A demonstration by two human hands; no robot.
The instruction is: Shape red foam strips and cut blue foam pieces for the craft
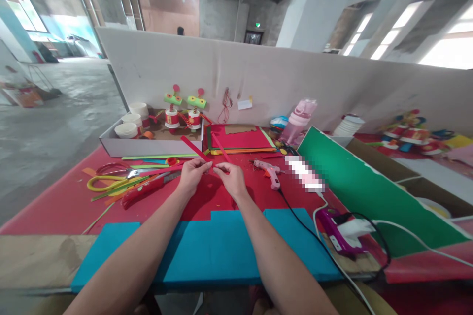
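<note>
My left hand (pixel 195 175) is closed in a pinch on a red paper strip (pixel 193 147), which slants up to the left. Close beside it, my right hand (pixel 232 178) pinches another red paper strip (pixel 221 147) that points away from me. The fingertips of both hands nearly meet above the red tabletop (pixel 199 204); whether the strips join there is hidden. To the right of my right hand lies a pink hot glue gun (pixel 270 172). On the left are yellow-handled scissors (pixel 105 183), a red-handled tool (pixel 144 192) and several coloured paper strips.
A white box (pixel 151 147) behind my left hand holds paper cups (pixel 126 130) and two cup figures (pixel 172 118). Coloured sheets (pixel 240 139), a pink bottle (pixel 298 120) and a green panel (pixel 369 197) stand around. Cables run from a purple power strip (pixel 338 236). Blue sheets (pixel 210 251) line the front edge.
</note>
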